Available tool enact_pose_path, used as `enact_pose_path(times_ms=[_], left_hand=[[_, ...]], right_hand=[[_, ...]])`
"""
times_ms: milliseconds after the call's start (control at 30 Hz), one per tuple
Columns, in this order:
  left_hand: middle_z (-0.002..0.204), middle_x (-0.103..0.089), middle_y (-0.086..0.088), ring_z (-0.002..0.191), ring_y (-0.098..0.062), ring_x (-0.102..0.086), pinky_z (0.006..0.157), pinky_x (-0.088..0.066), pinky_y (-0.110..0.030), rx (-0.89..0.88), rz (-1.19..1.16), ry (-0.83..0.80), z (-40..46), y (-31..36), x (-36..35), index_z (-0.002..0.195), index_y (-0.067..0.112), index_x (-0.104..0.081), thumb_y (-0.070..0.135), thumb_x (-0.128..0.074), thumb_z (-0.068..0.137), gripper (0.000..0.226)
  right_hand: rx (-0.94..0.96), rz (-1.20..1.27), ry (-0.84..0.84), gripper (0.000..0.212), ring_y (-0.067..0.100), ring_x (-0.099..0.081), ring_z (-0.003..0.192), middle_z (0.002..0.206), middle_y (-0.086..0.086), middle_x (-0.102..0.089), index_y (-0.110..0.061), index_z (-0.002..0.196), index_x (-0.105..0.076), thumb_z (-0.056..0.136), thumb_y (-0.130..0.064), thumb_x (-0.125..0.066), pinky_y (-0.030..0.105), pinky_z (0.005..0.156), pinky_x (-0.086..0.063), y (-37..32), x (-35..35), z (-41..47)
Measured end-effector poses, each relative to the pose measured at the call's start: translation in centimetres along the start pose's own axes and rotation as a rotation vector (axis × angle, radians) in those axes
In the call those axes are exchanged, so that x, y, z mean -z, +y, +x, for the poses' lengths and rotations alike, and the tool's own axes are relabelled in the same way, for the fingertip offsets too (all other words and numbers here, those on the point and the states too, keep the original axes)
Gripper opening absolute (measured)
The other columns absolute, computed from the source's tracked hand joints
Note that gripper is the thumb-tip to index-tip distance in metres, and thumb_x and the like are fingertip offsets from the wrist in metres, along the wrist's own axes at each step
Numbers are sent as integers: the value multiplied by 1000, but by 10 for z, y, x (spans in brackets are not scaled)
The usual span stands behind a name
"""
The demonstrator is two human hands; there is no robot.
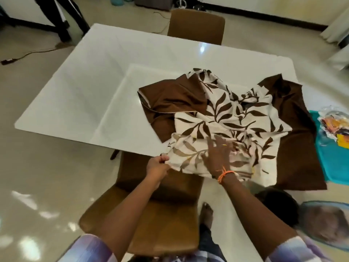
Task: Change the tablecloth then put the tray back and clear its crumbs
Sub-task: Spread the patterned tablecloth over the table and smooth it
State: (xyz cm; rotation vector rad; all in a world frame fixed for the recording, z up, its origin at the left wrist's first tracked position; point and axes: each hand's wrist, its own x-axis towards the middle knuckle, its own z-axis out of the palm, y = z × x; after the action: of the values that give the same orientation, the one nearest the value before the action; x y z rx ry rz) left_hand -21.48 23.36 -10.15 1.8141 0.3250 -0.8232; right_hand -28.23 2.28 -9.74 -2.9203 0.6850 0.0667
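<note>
Head view looks down on a glossy white rectangular table (79, 87), where a crumpled cream tablecloth with brown leaf print and dark brown border (236, 118) lies heaped over the near right part of the top, its brown edge hanging off the near side. The left hand (157, 165) pinches the cloth's near-left corner just past the table edge, fingers curled round the fabric. The right hand (217, 154) lies on the bunched cloth with fingers spread and fairly straight, pressing down rather than gripping; an orange thread band circles its wrist. A brown padded chair (151, 214) stands under the arms. At the right edge, a turquoise tray (332, 157) is cut off by the frame and partly covered by the cloth; the colourful plastic-wrapped things on it are too blurred to identify.
</note>
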Motion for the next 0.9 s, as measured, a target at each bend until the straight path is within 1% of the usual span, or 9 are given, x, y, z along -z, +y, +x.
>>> enact_pose_path(times_ms=[67, 100, 300, 400, 500, 600, 667, 733, 900], left_hand=[[100, -66, 0, 75, -14, -60, 62, -47, -26, -71, 70, -77, -3, 2, 16, 110, 17, -67, -2, -57, 89, 30], [100, -67, 1, 77, -14, -61, 65, -48, -25, -113, 109, -105, -5, 5, 26, 111, 18, -68, 0, -55, 90, 30], [93, -69, -4, 72, -13, -63, 63, -51, -26, -193, 360, -164, -1, 16, 69, 107, 11, -70, 8, -49, 97, 24], [93, -67, 0, 75, -15, -64, 64, -52, -24, -196, 421, -99, 6, 23, 91, 102, 8, -70, 7, -49, 97, 22], [85, -68, -4, 72, -18, -65, 67, -53, -33, -302, 581, 7, 18, 31, 113, 81, 7, -68, 10, -50, 96, 24], [63, -56, -4, 62, -18, -57, 51, -40, -28, -327, 693, 118, 34, 40, 139, 69, 6, -60, 18, -53, 95, 30], [60, -51, 0, 59, -16, -53, 48, -33, -25, -336, 751, 200, 48, 48, 160, 71, 8, -58, 23, -52, 96, 29], [69, -55, 2, 63, -15, -55, 52, -37, -24, -366, 901, 232, 65, 55, 181, 82, 11, -63, 27, -49, 97, 26], [105, -61, -6, 93, -23, -63, 69, -45, -29, -535, 1452, 36, 122, 65, 221, 105, 15, -67, 30, -53, 94, 23]], right_hand=[[60, 193, -108, 53, 31, -51, 122, 134, 10, -53, -22, 133, -51, 83, -33, -64, 46, 102, -42, -50, -9, -16], [78, 245, -158, 48, 27, -54, 119, 132, 6, -55, -25, 133, -51, 86, -34, -59, 42, 98, -45, -73, -12, -22], [11, 294, -319, 47, 27, -45, 129, 141, 7, -48, -25, 142, -39, 96, -28, -47, 45, 103, -39, -134, -10, -36], [2, 316, -332, 52, 26, -43, 132, 148, 5, -42, -24, 146, -34, 96, -27, -47, 48, 104, -39, -142, -10, -25], [-66, 354, -311, 61, 31, -49, 125, 142, 10, -45, -23, 149, -23, 94, -27, -49, 50, 99, -44, -150, -10, -11], [-104, 315, -300, 70, 37, -48, 124, 144, 13, -39, -23, 151, -11, 93, -27, -50, 53, 96, -44, -157, -13, 5], [-124, 298, -292, 75, 36, -49, 124, 146, 14, -39, -26, 151, -5, 92, -28, -51, 53, 94, -46, -163, -17, 17], [-164, 319, -274, 79, 35, -47, 127, 149, 14, -36, -27, 152, -2, 90, -29, -52, 52, 96, -45, -168, -23, 29], [-334, 172, -113, 72, 38, -47, 126, 149, 17, -33, -15, 153, -8, 92, -23, -46, 49, 97, -46, -197, -45, 56]])
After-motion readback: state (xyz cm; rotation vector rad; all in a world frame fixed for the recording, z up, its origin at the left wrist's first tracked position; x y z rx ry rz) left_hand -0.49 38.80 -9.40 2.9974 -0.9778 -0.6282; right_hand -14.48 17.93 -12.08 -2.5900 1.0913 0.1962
